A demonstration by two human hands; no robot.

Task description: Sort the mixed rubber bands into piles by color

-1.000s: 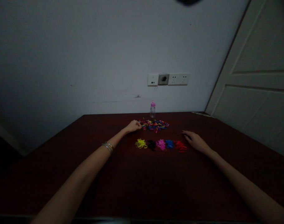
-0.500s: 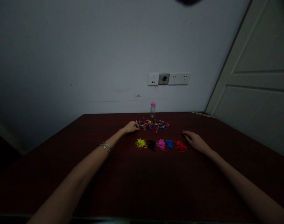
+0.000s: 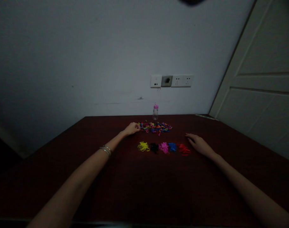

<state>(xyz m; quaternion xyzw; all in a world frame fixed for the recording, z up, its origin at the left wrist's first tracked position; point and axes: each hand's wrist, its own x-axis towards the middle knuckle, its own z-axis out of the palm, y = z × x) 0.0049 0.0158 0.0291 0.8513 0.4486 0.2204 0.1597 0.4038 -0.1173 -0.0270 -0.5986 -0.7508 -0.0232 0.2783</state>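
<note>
By the fingers (image 3: pixel 137 126) of the left hand (image 3: pixel 131 128), curled nearly closed, the mixed band pile (image 3: pixel 158 127) is met at nine o'clock; whether anything is pinched cannot be told. The right hand (image 3: pixel 198 143) is laid, fingers loosely extended and unclasped, at two o'clock from the red bands (image 3: pixel 183 149).

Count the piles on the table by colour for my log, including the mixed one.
Yellow pile: 1
Black pile: 1
Pink pile: 1
Blue pile: 1
Red pile: 1
Mixed-colour pile: 1
Total: 6
</note>
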